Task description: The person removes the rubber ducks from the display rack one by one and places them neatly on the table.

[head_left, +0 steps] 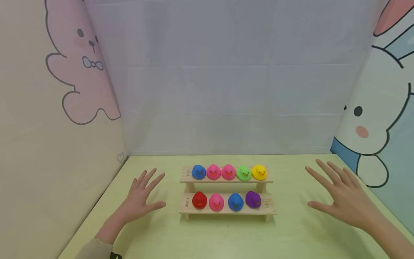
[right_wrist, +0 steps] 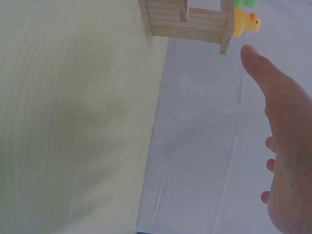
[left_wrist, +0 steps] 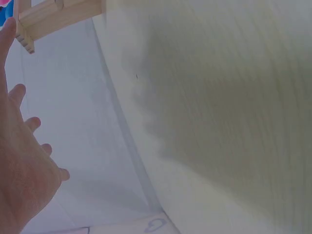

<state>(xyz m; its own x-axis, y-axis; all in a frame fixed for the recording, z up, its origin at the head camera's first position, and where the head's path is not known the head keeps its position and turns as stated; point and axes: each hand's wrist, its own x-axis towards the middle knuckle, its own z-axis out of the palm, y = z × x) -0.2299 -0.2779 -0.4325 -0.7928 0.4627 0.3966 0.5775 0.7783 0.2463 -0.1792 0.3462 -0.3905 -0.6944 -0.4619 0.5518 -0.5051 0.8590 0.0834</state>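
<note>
In the head view my left hand (head_left: pixel 139 199) hovers left of a two-step wooden rack, fingers spread and nothing in them. On the opposite side my right hand (head_left: pixel 341 196) is likewise spread in the air, holding nothing. Along the rack's upper step (head_left: pixel 226 180) sit a blue duck (head_left: pixel 198 172), two pink ducks (head_left: pixel 213 172), a green duck (head_left: pixel 244 173) and a yellow duck (head_left: pixel 259 172). The lower step (head_left: pixel 226 213) carries a red duck (head_left: pixel 199 200), a pink duck (head_left: pixel 216 202), a blue duck (head_left: pixel 235 202) and a purple duck (head_left: pixel 253 199).
The rack stands on a pale yellow-green table (head_left: pixel 226 239). A white sheet (head_left: pixel 226 79) hangs behind it. Side panels bear a pink bear print (head_left: pixel 87 86) at left and a white rabbit print (head_left: pixel 368 108) at right.
</note>
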